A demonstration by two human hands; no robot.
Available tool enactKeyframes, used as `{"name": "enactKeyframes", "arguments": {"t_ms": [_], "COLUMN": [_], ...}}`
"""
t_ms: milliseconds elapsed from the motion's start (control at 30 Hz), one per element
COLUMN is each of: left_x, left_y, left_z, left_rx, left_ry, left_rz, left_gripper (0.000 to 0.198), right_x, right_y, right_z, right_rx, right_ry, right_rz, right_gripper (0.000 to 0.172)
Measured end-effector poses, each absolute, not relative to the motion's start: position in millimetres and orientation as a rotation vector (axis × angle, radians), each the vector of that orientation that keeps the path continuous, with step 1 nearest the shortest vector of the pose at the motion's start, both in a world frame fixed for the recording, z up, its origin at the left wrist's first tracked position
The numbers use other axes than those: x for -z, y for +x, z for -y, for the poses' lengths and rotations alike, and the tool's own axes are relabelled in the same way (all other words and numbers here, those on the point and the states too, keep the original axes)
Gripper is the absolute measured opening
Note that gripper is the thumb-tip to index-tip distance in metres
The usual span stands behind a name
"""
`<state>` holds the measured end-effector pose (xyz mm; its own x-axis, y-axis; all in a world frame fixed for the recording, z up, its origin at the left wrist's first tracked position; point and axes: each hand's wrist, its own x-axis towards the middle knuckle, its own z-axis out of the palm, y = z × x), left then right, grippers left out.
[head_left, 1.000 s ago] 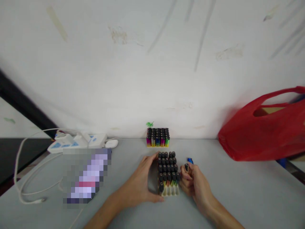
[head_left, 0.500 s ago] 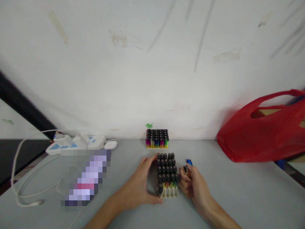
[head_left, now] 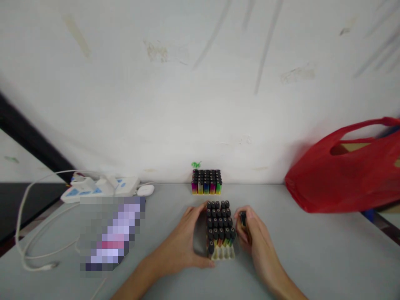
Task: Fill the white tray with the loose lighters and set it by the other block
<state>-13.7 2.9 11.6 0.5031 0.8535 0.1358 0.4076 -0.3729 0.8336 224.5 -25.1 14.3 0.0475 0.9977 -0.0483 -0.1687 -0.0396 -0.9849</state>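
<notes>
A tray of upright lighters [head_left: 220,230] with black caps stands on the grey table [head_left: 312,258] in front of me. My left hand [head_left: 184,241] curls round the tray's left side, thumb at its near corner. My right hand [head_left: 253,233] is just right of the tray, fingers closed on a single lighter [head_left: 243,218] whose black cap sticks up beside the tray's right edge. A second full tray of rainbow lighters [head_left: 206,181] stands farther back against the wall.
A red plastic bag [head_left: 343,175] lies at the right by the wall. At the left are a white power strip [head_left: 100,186], a white cable [head_left: 28,233] and a blurred-out packet [head_left: 111,233].
My right hand has moved up and left with the lighter, closer to the tray's right edge. The blue lighter seen on the table behind that hand is now hidden.
</notes>
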Motion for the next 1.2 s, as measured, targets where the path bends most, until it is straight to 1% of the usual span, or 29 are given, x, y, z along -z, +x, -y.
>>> {"name": "enactKeyframes", "arguments": {"t_ms": [133, 267, 467, 533, 633, 700, 767, 833, 967, 1100, 1200], "left_x": [-13, -14, -9, -8, -11, -14, -18, -20, -21, -21, -21], "left_y": [-14, -14, -15, -15, -13, -12, -10, -9, -9, -9, -9], "left_z": [-3, -3, -3, -3, -3, -2, -2, -2, -2, -2, -2], "left_rx": [-0.729, -0.724, -0.741, -0.745, -0.753, -0.752, -0.750, -0.757, -0.752, -0.751, -0.750], "left_ry": [1.995, 1.989, 1.971, 1.969, 1.976, 1.980, 1.985, 1.989, 1.973, 1.960, 1.959], "left_rz": [-1.025, -1.033, -1.025, -1.028, -1.021, -1.008, -0.998, -0.993, -0.998, -1.002, -0.994], "left_gripper": [0.139, 0.138, 0.142, 0.141, 0.135, 0.131, 0.127, 0.125, 0.128, 0.128, 0.127], "right_x": [-23, -26, -33, -37, -41, -42, -41, -40, -40, -40, -37], "right_y": [229, 238, 249, 249, 244, 241, 239, 239, 239, 240, 240], "right_z": [30, 32, 40, 43, 44, 44, 44, 43, 42, 42, 42], "right_rx": [-1.040, -0.771, -0.645, -0.584, -0.494, -0.437, -0.399, -0.376, -0.333, -0.308, -0.327], "right_ry": [-1.140, -1.107, -0.954, -0.855, -0.732, -0.721, -0.746, -0.763, -0.782, -0.797, -0.811], "right_rz": [1.199, 1.353, 1.631, 1.754, 1.920, 1.994, 2.050, 2.097, 2.143, 2.167, 2.164], "right_gripper": [0.041, 0.028, 0.008, 0.011, 0.023, 0.032, 0.035, 0.032, 0.024, 0.023, 0.025]}}
